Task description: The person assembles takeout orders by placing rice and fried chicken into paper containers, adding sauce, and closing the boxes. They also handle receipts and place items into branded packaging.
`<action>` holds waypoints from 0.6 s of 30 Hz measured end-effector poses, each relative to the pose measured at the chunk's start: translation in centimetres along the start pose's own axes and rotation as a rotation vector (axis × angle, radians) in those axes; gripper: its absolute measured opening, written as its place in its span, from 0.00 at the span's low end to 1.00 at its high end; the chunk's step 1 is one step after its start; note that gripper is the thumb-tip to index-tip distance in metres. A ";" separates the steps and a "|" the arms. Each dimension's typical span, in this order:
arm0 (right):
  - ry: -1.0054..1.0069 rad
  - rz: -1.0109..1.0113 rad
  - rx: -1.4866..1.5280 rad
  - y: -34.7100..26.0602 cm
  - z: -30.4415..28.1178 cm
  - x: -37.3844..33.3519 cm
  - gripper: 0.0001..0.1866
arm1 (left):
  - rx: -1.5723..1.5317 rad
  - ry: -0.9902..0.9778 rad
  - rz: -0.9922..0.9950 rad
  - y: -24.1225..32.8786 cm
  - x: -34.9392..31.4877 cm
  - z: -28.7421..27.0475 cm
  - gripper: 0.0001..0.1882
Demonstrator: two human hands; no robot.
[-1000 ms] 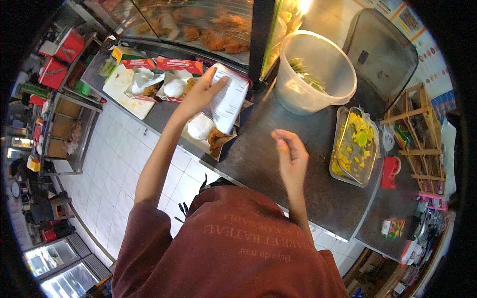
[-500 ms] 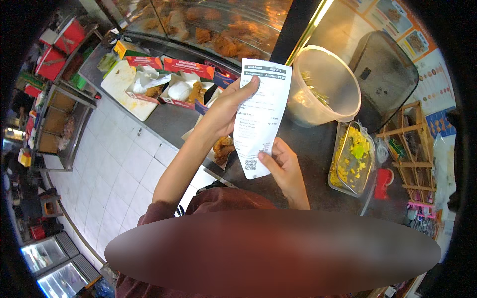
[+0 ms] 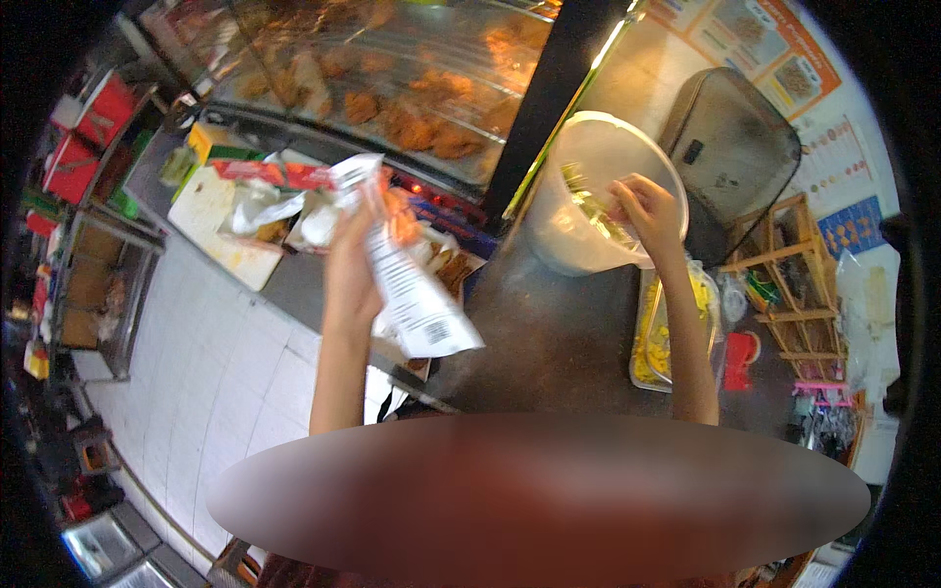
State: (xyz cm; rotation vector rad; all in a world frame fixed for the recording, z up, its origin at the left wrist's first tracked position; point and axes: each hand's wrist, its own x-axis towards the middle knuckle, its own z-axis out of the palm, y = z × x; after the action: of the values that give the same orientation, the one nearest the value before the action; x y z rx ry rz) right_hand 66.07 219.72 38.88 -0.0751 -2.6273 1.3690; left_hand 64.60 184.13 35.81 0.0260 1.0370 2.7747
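A long white printed receipt (image 3: 417,299) hangs from my left hand (image 3: 351,265), whose fingers are closed around its upper part; the paper slants down to the right, its top blurred. My right hand (image 3: 649,211) is at the mouth of a translucent plastic bucket (image 3: 564,230), fingers bent together over thin gold strips (image 3: 598,218) inside. Whether a strip is pinched between those fingertips is too small to make out. Behind the receipt, open red-and-white food boxes stand in a row, with white wrapped bundles (image 3: 319,225) and pieces of fried chicken (image 3: 453,269) in them.
A glass display case (image 3: 392,88) of fried chicken backs the counter (image 3: 520,343). On the left lies a white cutting board (image 3: 221,220). At right are a clear tray of yellow food (image 3: 652,338), a dark plastic lid (image 3: 730,147), red tape (image 3: 742,361) and a wooden rack (image 3: 804,294).
My right hand has let go of the receipt's lower end and moved up and right to the bucket. The left hand has carried the receipt leftward, over the boxes.
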 end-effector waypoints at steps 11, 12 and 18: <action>-0.371 0.079 -0.696 16.3 7.1 12.8 0.22 | 0.582 0.893 0.238 2.0 -10.9 -14.7 0.22; -0.363 -0.050 -0.775 15.8 6.0 13.0 0.20 | 0.608 0.921 0.201 1.7 -12.0 -16.2 0.22; -0.197 -0.214 -0.508 12.7 -1.5 11.2 0.16 | 1.018 0.688 -0.010 -0.9 -10.9 -21.6 0.19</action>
State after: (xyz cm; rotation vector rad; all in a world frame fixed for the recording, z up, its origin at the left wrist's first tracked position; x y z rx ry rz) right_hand 54.84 229.60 30.86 0.2794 -2.9751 0.6505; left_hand 73.74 168.92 19.37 -0.8146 2.4467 1.9277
